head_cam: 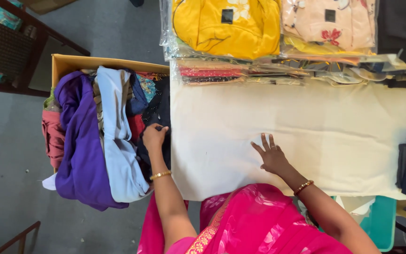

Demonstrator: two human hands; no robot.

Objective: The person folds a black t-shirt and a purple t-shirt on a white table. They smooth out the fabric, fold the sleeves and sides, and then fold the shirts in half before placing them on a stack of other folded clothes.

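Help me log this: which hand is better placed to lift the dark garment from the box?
Left. The left hand already grips the dark garment in the cardboard box, while the right hand lies flat on the cream tablecloth, away from the box.

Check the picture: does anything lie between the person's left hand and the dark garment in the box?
Nothing visible does. The left hand already rests on the dark garment in the cardboard box; the right hand lies flat on the cream cloth.

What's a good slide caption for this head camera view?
Left hand grasps a dark garment in a cardboard box of clothes; right hand rests flat on the cream-covered table.
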